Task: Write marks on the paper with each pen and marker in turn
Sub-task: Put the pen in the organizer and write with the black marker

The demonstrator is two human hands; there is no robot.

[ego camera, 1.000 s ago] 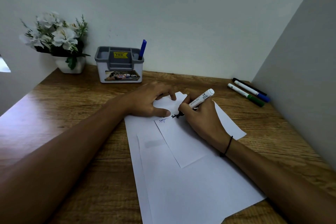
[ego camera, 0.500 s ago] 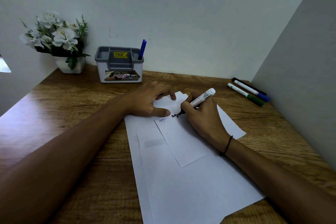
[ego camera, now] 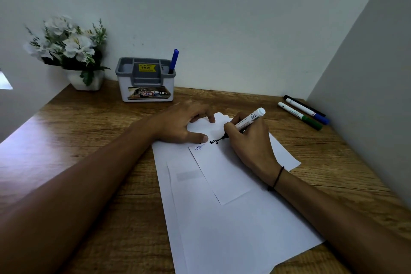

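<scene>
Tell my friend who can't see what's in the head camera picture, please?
A person's right hand writes black marks with a white marker on a small paper, while the left hand presses it flat on a wooden desk. Three more markers lie at the right; a grey organiser holding a blue pen and potted white flowers stand behind.

Wooden desk (ego camera: 93, 131) sits in a corner — pale wall behind, grey panel on the right. Back left: white pot (ego camera: 85, 81) with white flowers (ego camera: 66, 42) and green leaves, touching the wall corner. Just right of it, a grey-and-white desk organiser (ego camera: 145, 87) — yellow price sticker on the inner divider, printed label across the front, text probably "OPL" but partly blurred. Bright patch at far left edge, source unclear.
</scene>
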